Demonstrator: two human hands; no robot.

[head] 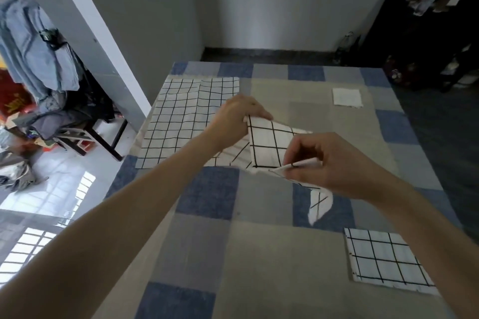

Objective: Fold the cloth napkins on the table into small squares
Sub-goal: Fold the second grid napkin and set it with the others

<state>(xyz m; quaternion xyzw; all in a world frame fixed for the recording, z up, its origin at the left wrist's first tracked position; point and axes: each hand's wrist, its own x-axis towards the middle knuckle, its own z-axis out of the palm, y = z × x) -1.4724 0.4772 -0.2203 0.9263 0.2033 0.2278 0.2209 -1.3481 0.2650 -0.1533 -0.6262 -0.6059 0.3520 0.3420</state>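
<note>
Both hands hold one checked napkin (pixel 269 145) up just above the middle of the table (pixel 207 241), the left hand (pixel 233 116) pinching its far corner and the right hand (pixel 334 166) pinching its near edge, with a flat napkin (pixel 186 116) beside it.

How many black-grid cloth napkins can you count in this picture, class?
3. One unfolded napkin lies flat at the table's far left; one held napkin is lifted between the left hand and right hand; one folded square lies near right. Others may be hidden.
</note>
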